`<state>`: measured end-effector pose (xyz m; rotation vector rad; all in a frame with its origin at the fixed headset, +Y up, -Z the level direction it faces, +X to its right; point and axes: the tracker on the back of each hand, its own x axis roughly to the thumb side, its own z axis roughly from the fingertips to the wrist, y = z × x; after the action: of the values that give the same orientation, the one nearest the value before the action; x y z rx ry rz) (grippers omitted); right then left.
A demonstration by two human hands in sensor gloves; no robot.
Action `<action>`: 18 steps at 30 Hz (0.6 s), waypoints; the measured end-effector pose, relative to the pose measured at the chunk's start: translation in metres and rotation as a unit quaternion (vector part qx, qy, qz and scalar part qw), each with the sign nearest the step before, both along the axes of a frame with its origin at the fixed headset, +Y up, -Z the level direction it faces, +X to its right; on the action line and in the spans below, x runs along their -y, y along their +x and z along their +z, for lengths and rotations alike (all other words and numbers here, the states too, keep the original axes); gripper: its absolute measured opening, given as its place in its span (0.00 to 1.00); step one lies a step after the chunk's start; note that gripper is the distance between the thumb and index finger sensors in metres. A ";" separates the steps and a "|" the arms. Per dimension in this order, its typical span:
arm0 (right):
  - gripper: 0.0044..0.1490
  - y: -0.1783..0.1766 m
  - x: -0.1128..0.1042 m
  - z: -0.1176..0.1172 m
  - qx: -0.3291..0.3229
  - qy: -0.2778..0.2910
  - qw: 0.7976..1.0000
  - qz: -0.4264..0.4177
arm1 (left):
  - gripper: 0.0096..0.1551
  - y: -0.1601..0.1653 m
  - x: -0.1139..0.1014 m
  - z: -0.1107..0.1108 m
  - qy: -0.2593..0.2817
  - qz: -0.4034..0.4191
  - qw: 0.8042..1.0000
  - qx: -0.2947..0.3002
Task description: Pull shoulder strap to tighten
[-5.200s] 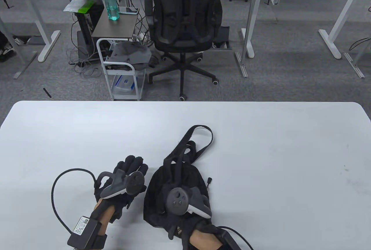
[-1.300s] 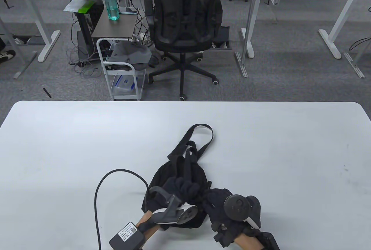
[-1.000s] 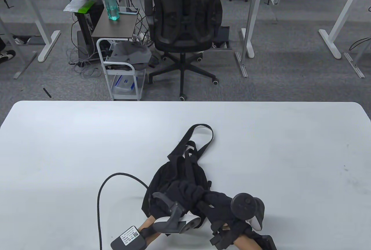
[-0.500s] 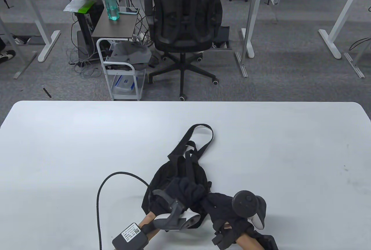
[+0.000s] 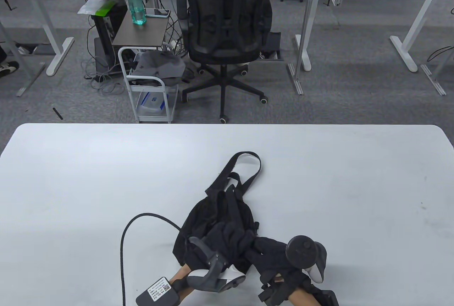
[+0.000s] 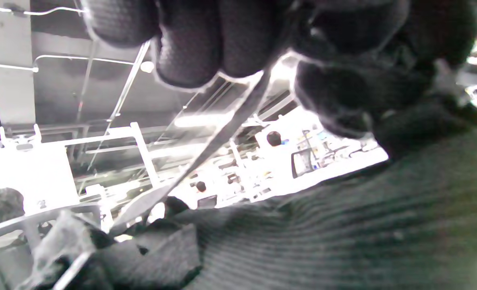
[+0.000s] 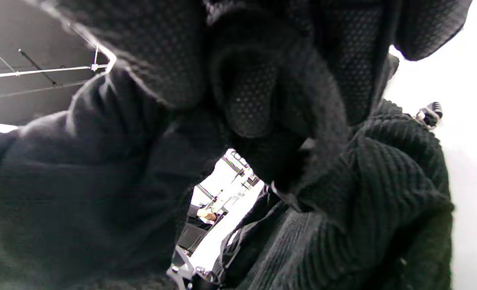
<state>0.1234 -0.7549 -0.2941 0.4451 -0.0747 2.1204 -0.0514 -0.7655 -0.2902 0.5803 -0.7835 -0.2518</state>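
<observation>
**Two gloved hands work a strap at the near end of a small black bag**

A wide white bench (image 5: 106,164) fills the lower half of the table view. A small black bag (image 5: 216,217) of ribbed fabric lies on it, toward the near edge, right of centre. Everything else is described relative to this bag.

A long black shoulder strap (image 5: 244,164) loops away from the bag's far end and lies slack on the bench, so tightening looks unfinished.

The left hand (image 5: 227,235) lies on top of the bag's near half, fingers curled downward, probably bracing the bag so it does not slide when the strap is pulled. The right hand (image 5: 273,249) is just beside the bag's near right corner, touching the left hand, its fingers bunched as if gripping something there.

The table view cannot show what either hand holds, because gloves, bag and strap are all black. The left wrist view adds this: the left fingers (image 6: 206,44) are closed over a thin flat band (image 6: 206,149) that runs taut down to the bag fabric, likely a strap tail. The right wrist view shows the right fingers (image 7: 250,88) curled tightly against dark fabric, but what they grip I cannot tell.

A black cable (image 5: 124,245) curves across the bench left of the bag.
</observation>
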 end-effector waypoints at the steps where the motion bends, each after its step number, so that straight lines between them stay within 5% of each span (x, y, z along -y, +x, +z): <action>1: 0.22 0.000 0.000 0.000 0.002 0.001 1.000 0.002 | 0.38 0.000 0.000 0.001 0.002 -0.003 1.000 0.004; 12: 0.22 0.005 -0.004 -0.001 0.003 0.000 0.999 0.038 | 0.38 -0.021 0.008 -0.033 -0.061 0.015 0.998 -0.032; 18: 0.25 0.009 -0.004 -0.002 0.003 0.014 0.999 0.039 | 0.37 -0.015 0.007 -0.021 -0.013 -0.009 0.999 -0.040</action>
<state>0.1319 -0.7510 -0.2957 0.4660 -0.0921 2.1990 -0.0669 -0.7728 -0.3112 0.5355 -0.7131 -0.2793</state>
